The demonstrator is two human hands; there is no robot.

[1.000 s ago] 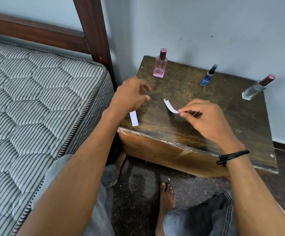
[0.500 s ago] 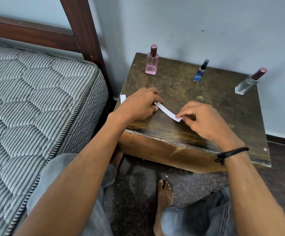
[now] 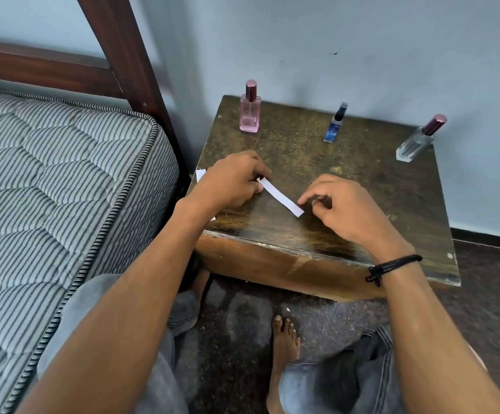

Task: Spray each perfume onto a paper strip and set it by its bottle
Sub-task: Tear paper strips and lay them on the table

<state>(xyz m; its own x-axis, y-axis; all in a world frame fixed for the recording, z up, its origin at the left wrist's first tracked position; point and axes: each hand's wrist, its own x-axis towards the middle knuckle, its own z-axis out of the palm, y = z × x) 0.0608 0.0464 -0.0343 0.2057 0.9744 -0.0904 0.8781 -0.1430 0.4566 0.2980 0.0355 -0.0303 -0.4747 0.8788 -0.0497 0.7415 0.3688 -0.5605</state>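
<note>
Head view. Left hand (image 3: 231, 182) pinches one end of the paper strip (image 3: 281, 198) between thumb and forefinger. From the pinch the strip runs right and toward the person, flat on the table (image 3: 377, 186). Right hand (image 3: 350, 210) is at the strip's far end, fingers loosely curled, index tip at the paper's edge, gripping nothing. A second strip (image 3: 201, 175) pokes out left of the pinch, under the left hand. Beyond the pinch stand the pink bottle (image 3: 250, 113), then to its right the blue bottle (image 3: 334, 128) and the clear bottle (image 3: 416, 143), all capped.

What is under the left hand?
Some white paper peeks out past the left hand at the table edge and beneath the wrist; whether one strip or several is covered.
</note>
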